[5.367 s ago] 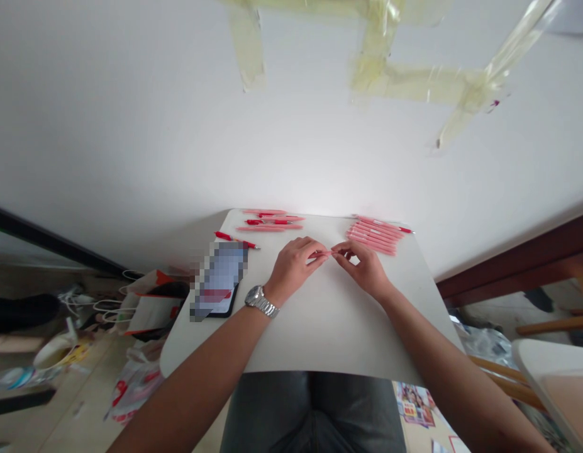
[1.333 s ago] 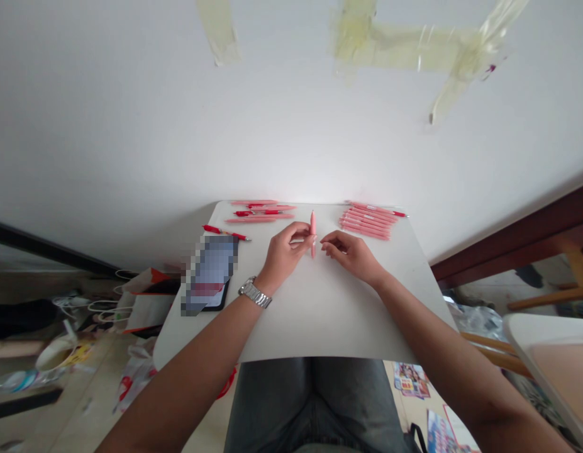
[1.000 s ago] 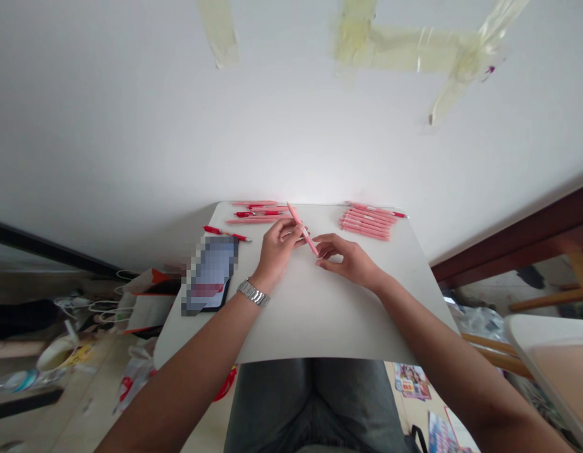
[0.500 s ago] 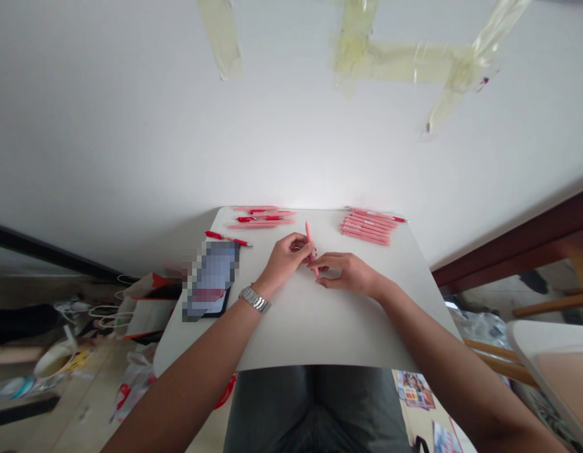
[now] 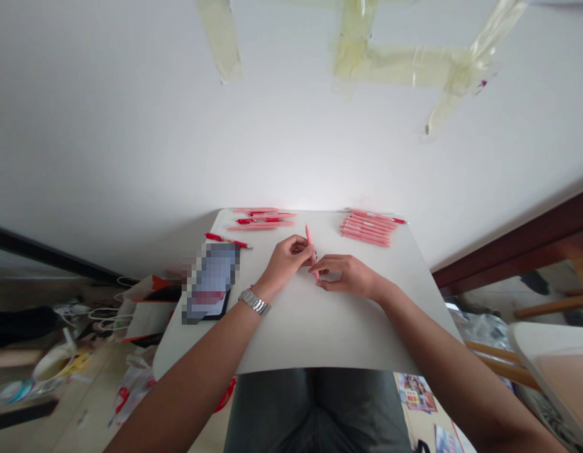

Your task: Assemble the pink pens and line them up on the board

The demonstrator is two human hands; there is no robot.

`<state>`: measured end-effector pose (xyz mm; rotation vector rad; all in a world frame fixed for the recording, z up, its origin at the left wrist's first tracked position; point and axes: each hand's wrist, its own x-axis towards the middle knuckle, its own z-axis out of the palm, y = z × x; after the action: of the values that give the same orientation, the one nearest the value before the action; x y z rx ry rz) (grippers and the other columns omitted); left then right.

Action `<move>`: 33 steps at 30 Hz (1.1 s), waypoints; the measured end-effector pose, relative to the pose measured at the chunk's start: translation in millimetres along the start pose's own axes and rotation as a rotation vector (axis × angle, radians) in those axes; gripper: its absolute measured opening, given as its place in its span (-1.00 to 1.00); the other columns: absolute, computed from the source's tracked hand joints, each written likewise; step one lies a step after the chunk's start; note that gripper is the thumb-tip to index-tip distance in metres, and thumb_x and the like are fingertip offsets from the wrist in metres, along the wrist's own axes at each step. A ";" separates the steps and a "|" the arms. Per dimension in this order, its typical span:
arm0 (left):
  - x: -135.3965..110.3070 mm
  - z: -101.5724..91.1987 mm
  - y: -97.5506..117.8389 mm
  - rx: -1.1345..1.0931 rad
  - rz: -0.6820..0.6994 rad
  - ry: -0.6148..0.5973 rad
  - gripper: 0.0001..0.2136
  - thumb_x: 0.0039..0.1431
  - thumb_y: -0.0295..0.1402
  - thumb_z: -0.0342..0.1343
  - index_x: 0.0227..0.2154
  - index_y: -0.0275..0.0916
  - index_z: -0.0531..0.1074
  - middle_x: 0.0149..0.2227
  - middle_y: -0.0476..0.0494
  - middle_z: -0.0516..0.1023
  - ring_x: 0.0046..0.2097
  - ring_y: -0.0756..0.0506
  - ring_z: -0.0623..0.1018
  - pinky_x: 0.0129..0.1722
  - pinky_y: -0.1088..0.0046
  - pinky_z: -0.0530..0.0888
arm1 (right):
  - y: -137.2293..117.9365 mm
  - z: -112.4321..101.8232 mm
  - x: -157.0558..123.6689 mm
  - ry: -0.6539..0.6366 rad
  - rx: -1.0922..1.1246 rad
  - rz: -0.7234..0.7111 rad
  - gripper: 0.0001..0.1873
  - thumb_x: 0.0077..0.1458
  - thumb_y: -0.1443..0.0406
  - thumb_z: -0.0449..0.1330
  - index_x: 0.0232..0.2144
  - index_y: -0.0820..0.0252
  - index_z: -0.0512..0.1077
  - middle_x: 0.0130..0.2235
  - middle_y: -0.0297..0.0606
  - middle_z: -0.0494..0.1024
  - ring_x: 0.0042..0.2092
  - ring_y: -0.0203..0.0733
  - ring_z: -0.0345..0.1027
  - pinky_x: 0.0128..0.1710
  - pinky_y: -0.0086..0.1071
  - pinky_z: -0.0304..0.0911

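Observation:
My left hand point(image 5: 287, 261) and my right hand point(image 5: 345, 275) meet over the middle of a small white table point(image 5: 314, 327). Both are closed on one pink pen point(image 5: 310, 240), which stands tilted with its top pointing away from me; my left fingers pinch its middle and my right fingertips hold its lower end. A row of several pink pens point(image 5: 366, 228) lies at the far right of the table. A looser group of pink and red pens point(image 5: 261, 218) lies at the far left, with one red pen point(image 5: 227, 240) apart, nearer me.
A dark phone point(image 5: 210, 286) lies at the table's left edge. A watch point(image 5: 254, 301) is on my left wrist. Bags and clutter point(image 5: 131, 308) cover the floor at left. A wooden chair point(image 5: 546, 352) stands at right. A white wall rises behind the table.
The pen was held level between both hands, then stood up in my left hand. My right hand has come back to its lower end. Since half a second ago almost nothing has moved.

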<state>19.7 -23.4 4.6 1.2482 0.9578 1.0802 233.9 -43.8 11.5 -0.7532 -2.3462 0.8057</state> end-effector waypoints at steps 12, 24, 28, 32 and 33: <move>-0.8 1.3 4.7 -0.007 -0.008 0.039 -0.74 0.16 -0.19 0.37 -0.30 -0.27 0.50 -0.34 -0.12 0.62 -0.32 -0.06 0.61 -0.26 0.38 0.63 | -1.7 -3.3 -0.5 -0.024 0.018 0.011 -0.60 0.24 0.26 0.37 0.11 0.11 0.54 -0.06 -0.15 0.65 -0.09 -0.10 0.57 0.01 -0.22 0.47; -2.7 0.8 11.3 -0.092 0.057 0.006 -0.66 0.17 -0.09 0.40 -0.22 -0.26 0.54 -0.17 -0.15 0.64 -0.09 -0.10 0.64 0.00 0.27 0.65 | 5.5 -6.0 -0.8 0.288 0.128 0.199 -0.79 0.36 0.10 0.24 -0.11 0.08 0.40 -0.19 -0.25 0.61 -0.21 -0.18 0.54 -0.12 -0.25 0.51; -2.9 0.2 11.1 0.009 0.140 0.041 -0.68 0.19 -0.10 0.38 -0.16 -0.24 0.57 -0.13 -0.18 0.66 -0.09 -0.12 0.65 -0.09 0.36 0.63 | 9.4 -5.8 1.5 0.401 0.153 0.222 -0.72 0.34 0.04 0.27 -0.15 0.09 0.40 -0.22 -0.25 0.57 -0.22 -0.20 0.51 -0.17 -0.28 0.48; -3.6 -3.5 13.5 0.247 0.284 0.062 -0.75 0.29 -0.15 0.30 -0.11 -0.22 0.61 -0.16 -0.16 0.66 -0.18 -0.10 0.62 -0.12 0.38 0.58 | 9.9 -6.6 4.0 0.465 0.332 0.264 -0.66 0.31 0.00 0.30 -0.15 0.11 0.39 -0.24 -0.27 0.55 -0.25 -0.23 0.50 -0.21 -0.31 0.47; -3.9 -4.4 14.1 0.320 0.335 0.074 -0.77 0.31 -0.17 0.28 -0.10 -0.20 0.63 -0.15 -0.16 0.66 -0.17 -0.10 0.62 -0.09 0.36 0.57 | 9.3 -7.1 4.4 0.480 0.367 0.267 -0.65 0.31 0.00 0.31 -0.12 0.11 0.39 -0.24 -0.28 0.55 -0.25 -0.23 0.50 -0.22 -0.31 0.46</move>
<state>13.1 -26.1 18.1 1.6853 1.0285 1.2725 238.4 -32.1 11.4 -0.9797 -1.6393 1.0023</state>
